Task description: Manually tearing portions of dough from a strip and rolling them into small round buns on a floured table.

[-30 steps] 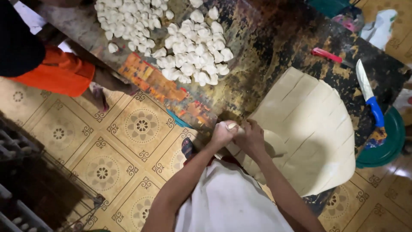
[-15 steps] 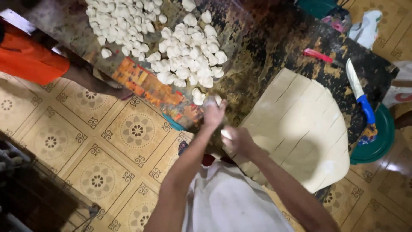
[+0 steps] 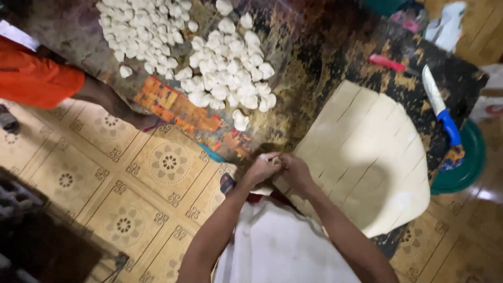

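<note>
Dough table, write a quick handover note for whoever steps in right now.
Left hand and right hand meet at the near table edge, fingers pinching a small dough piece. Scored dough sheet lies to the right. Done: a large pile of shaped pieces, one loose piece nearest. Left: most of the sheet. A blue-handled knife lies at the far right.

Ahead of the hands, a heap of white dough pieces [image 3: 230, 73] crowds the table [image 3: 314, 68], one stray lump [image 3: 240, 120] lying nearest. To the right, the scored dough sheet [image 3: 367, 157] covers the surface. A dark bare strip between heap and sheet leaves passage. A blue-handled knife [image 3: 440, 107] lies along the far right edge.
</note>
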